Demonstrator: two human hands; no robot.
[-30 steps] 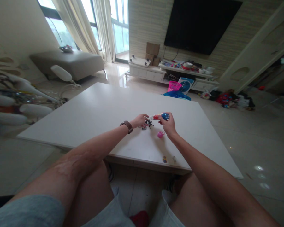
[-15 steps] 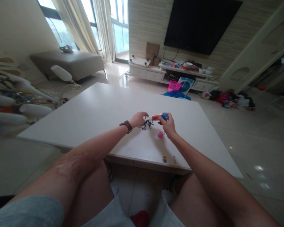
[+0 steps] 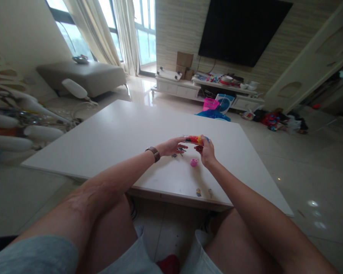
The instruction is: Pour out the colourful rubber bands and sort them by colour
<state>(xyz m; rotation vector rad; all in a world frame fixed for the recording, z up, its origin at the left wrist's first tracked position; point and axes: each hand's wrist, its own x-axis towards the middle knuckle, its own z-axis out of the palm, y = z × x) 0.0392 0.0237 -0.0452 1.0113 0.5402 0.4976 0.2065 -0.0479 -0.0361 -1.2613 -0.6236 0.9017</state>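
Both my hands meet over the middle of a white low table point(image 3: 120, 133). Between them is a small colourful packet point(image 3: 194, 139), red and yellow with a blue end. My right hand point(image 3: 208, 153) grips its right end and my left hand point(image 3: 171, 146), with a brown watch on the wrist, pinches its left end. Just under my left hand lies a little heap of small black pieces point(image 3: 178, 153). A small pink toy point(image 3: 193, 162) rests on the table below the packet, close to my right hand.
Two tiny items point(image 3: 203, 192) lie near the table's front edge. Beyond the table are a pink basket point(image 3: 210, 103), a blue bin, a white TV stand point(image 3: 188, 88) with clutter, a wall TV and a grey sofa point(image 3: 85, 76). White objects crowd the left side.
The packet has been raised a little and turned level between my hands. My left hand has slid right onto its end, now covering most of the black pieces.
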